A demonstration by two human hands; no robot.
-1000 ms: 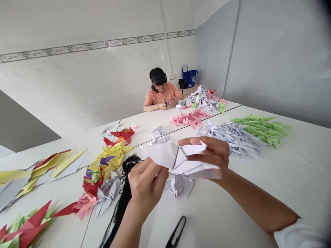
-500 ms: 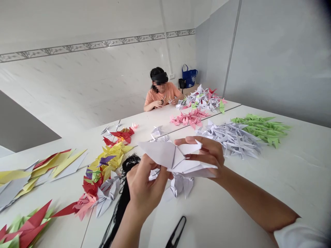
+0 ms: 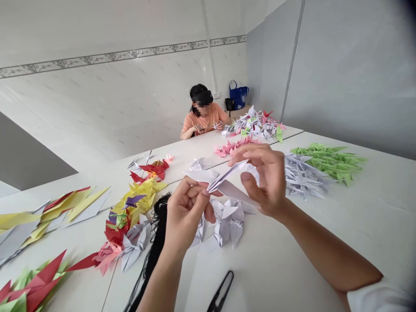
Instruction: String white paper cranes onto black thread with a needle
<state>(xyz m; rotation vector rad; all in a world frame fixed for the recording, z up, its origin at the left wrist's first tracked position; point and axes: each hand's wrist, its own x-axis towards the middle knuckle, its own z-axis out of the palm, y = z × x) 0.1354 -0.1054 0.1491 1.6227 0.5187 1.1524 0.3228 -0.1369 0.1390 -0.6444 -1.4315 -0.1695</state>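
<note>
My left hand [image 3: 188, 208] pinches a folded white paper crane [image 3: 235, 191] between thumb and fingers, above the table. Around its other side curves my right hand [image 3: 263, 177], thumb and fingers apart, with paper between them; whether the fingertips touch it, I cannot tell. Part of the crane is hidden behind the right hand. Under my hands lie several white paper cranes [image 3: 229, 223]. A bundle of black thread [image 3: 156, 247] runs along beside my left forearm. Closer to me is a black looped tool [image 3: 222, 290], its lower end cut off by the frame.
To the left are yellow cranes [image 3: 143, 195], red-green folded paper [image 3: 39, 286] and flat folded sheets [image 3: 74, 203]. White cranes [image 3: 302, 177], green cranes [image 3: 331, 162] and a mixed pile [image 3: 255, 123] lie on the right and far side. Across the table [image 3: 373, 221] sits a person [image 3: 208, 115].
The crane has been turned and tilted, showing its folded edges. My right hand's thumb and fingers have spread from their hold on the paper. My left hand keeps its pinch.
</note>
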